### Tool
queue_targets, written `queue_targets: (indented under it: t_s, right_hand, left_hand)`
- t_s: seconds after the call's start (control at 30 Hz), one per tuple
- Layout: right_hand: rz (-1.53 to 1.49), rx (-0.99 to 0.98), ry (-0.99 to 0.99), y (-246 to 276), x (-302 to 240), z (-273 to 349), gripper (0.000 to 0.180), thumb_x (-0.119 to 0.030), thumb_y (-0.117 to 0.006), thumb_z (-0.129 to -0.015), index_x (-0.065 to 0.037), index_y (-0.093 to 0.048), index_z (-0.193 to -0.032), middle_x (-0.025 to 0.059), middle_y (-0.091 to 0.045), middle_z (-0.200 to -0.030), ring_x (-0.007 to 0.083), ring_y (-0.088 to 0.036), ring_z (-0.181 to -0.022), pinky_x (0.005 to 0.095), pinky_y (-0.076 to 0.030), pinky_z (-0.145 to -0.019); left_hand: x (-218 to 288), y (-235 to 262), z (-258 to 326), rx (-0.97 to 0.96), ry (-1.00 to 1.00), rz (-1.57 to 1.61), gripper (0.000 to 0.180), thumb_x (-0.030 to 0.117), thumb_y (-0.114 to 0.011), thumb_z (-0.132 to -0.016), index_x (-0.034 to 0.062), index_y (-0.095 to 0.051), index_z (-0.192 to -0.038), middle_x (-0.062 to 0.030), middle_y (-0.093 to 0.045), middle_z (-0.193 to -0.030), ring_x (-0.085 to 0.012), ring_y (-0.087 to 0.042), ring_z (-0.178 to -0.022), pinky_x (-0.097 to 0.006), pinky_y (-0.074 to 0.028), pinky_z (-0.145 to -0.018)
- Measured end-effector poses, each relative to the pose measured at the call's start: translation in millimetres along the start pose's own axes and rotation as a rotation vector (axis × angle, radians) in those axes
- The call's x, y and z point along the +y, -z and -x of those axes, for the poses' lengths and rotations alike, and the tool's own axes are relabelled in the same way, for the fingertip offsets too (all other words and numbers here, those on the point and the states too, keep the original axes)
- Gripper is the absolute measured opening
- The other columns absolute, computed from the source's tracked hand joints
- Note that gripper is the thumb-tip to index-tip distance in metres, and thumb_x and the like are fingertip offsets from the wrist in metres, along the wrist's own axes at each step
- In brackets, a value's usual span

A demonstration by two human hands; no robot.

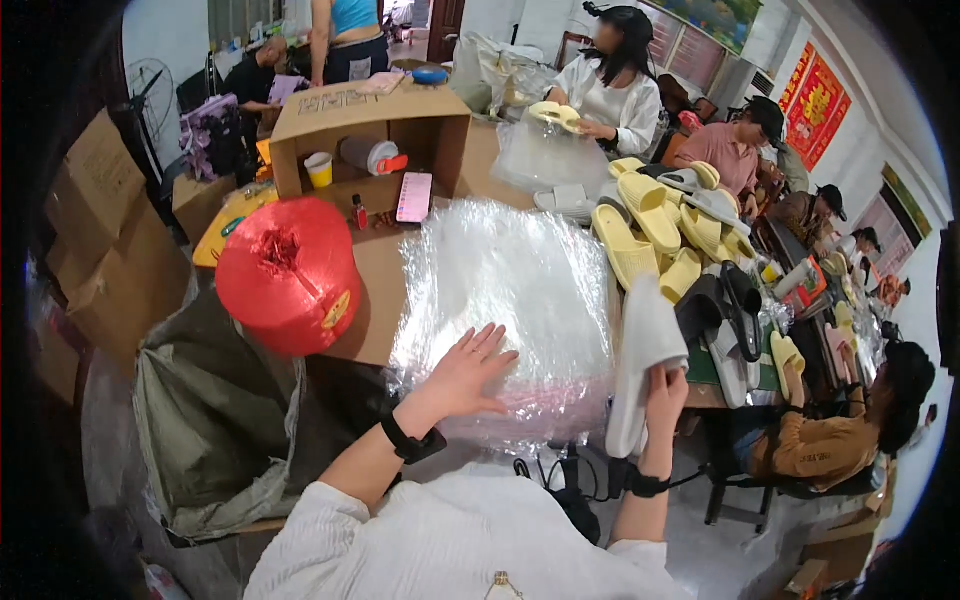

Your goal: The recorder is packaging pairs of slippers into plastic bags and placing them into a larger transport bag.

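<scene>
My left hand (468, 375) lies with its fingers spread on a thick stack of clear plastic bags (510, 270) in front of me. Pink shows along the stack's near edge. At the stack's right side, my right hand (664, 398) grips a white slide slipper (643, 370); its sole and strap stand on edge. Some of my right fingers are hidden by the slipper. Beyond it, several yellow slippers (650, 210) are heaped with grey ones, and black slippers (742, 300) lie nearer.
Left of the bags sits a shiny red bundle (290, 275). An open cardboard box (370, 105) holds cups, with a pink phone (414, 197) before it. A green sack (215, 400) stands at lower left. Co-workers sit along the table's right side; one across handles a yellow slipper (555, 115).
</scene>
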State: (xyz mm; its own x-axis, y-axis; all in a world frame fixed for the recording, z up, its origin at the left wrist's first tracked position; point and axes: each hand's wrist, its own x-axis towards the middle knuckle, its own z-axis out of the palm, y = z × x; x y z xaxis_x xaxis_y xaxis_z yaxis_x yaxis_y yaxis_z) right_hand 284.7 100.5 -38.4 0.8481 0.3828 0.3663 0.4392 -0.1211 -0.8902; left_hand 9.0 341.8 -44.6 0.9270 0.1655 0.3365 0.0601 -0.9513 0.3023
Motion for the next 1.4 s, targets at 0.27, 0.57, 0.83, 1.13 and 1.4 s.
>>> queue_targets:
  t_s: [0.27,0.57,0.83,1.13,1.4]
  right_hand:
    - [-0.326,0.013,-0.034,47,-15,39,0.034,-0.019,-0.059,-0.099,0.006,-0.059,-0.121,0.0083,-0.067,-0.111,0.0153,-0.061,-0.099,0.0277,-0.046,-0.084]
    - [-0.317,-0.235,-0.089,42,-52,82,0.038,-0.002,-0.054,-0.090,0.006,-0.054,-0.127,0.0123,-0.064,-0.121,0.0194,-0.062,-0.106,0.0321,-0.047,-0.091]
    - [0.210,-0.654,0.066,2,-97,66,0.026,-0.007,-0.063,-0.086,0.002,-0.066,-0.110,0.0181,-0.068,-0.099,0.0261,-0.066,-0.087,0.0346,-0.050,-0.078]
    - [0.460,-0.530,0.278,-43,-96,70,0.025,-0.017,-0.063,-0.087,0.007,-0.060,-0.081,0.0279,-0.058,-0.082,0.0462,-0.057,-0.078,0.0508,-0.046,-0.069]
    - [0.551,-0.567,0.687,-113,-50,17,0.016,-0.014,-0.060,-0.086,0.002,-0.061,-0.082,0.0254,-0.059,-0.086,0.0432,-0.057,-0.081,0.0506,-0.047,-0.071]
  left_hand:
    - [-7,-21,-19,0.151,0.011,-0.004,0.048,0.030,-0.063,-0.088,0.0111,-0.054,-0.132,-0.0228,-0.046,-0.139,-0.0419,-0.046,-0.128,-0.047,-0.040,-0.105]
    - [5,1,-45,0.222,0.449,0.509,0.030,0.026,-0.052,-0.099,0.0091,-0.066,-0.119,-0.0132,-0.066,-0.120,-0.0330,-0.062,-0.110,-0.038,-0.048,-0.095]
    - [11,12,-50,0.300,0.161,0.517,0.034,0.023,-0.050,-0.099,0.0042,-0.063,-0.124,-0.0193,-0.060,-0.130,-0.0358,-0.057,-0.119,-0.038,-0.045,-0.101]
    - [48,19,-49,0.105,-0.060,0.315,0.038,0.020,-0.045,-0.101,0.0068,-0.054,-0.135,-0.0132,-0.045,-0.148,-0.0356,-0.037,-0.139,-0.055,-0.023,-0.116]
    - [64,41,-38,0.123,-0.172,0.423,0.038,0.015,-0.046,-0.099,0.0071,-0.053,-0.136,-0.0097,-0.046,-0.148,-0.0320,-0.034,-0.142,-0.050,-0.019,-0.119]
